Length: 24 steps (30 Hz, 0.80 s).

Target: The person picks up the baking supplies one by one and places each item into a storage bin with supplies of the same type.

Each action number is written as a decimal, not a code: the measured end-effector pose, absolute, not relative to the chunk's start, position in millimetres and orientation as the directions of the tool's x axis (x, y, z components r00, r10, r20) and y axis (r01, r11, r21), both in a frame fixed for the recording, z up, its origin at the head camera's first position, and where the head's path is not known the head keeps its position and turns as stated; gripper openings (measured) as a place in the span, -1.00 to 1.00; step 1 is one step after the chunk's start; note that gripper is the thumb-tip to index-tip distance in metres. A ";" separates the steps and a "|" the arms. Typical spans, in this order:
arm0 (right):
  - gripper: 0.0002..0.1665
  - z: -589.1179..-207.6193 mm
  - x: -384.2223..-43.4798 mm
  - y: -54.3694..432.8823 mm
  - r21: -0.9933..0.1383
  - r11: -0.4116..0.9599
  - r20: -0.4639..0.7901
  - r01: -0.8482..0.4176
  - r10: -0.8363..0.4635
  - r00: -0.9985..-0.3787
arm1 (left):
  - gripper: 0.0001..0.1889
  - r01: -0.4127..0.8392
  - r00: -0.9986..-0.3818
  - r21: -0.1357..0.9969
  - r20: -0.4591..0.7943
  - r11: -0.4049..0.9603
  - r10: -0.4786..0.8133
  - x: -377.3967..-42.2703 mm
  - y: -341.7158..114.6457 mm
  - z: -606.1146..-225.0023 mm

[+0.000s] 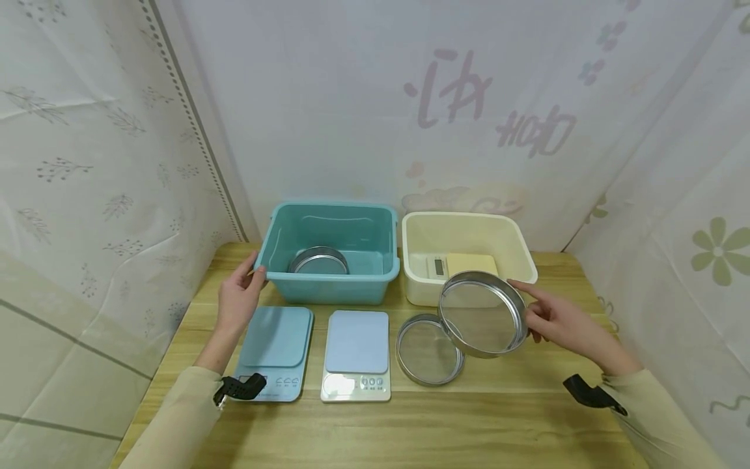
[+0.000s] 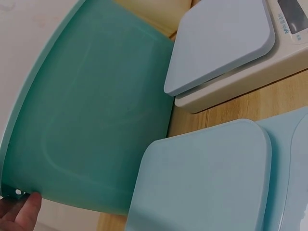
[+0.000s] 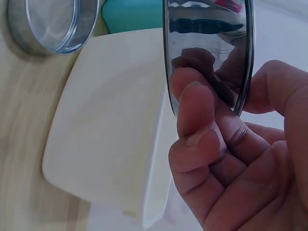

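My right hand pinches the rim of a round metal sieve between thumb and fingers. This sieve is tilted above the table, in front of the cream bin, and partly covers a second sieve lying on the wood. In the right wrist view, fingers lie along the shiny side of the held sieve. My left hand grips the front left corner of the teal bin, thumb at the rim. A third sieve rests inside the teal bin.
On the table, a light blue kitchen scale and a white one lie in front of the teal bin. Inside the cream bin sits a yellow-topped scale, partly hidden by the raised sieve. Patterned cloth hangs behind.
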State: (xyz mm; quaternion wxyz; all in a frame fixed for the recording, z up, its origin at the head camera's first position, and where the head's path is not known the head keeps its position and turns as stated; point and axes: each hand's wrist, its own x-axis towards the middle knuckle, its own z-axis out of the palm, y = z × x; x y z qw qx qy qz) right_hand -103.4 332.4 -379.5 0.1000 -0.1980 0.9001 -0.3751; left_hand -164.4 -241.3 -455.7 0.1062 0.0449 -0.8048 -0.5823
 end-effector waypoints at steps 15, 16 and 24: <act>-0.20 -352.1 -156.1 294.2 -0.685 0.673 -0.086 -0.277 -0.452 -0.888 | -0.43 0.042 -0.974 0.954 0.106 0.297 -0.201 -163.9 -240.2 -452.9; -0.20 -350.8 -159.3 291.5 -0.687 0.675 -0.095 -0.270 -0.451 -0.887 | -0.43 0.042 -0.974 0.953 0.106 0.300 -0.200 -163.8 -240.3 -452.9; -0.19 -344.7 -184.7 272.2 -0.702 0.655 -0.094 -0.281 -0.476 -0.874 | -0.42 0.030 -0.975 0.947 0.099 0.320 -0.200 -163.6 -240.1 -452.1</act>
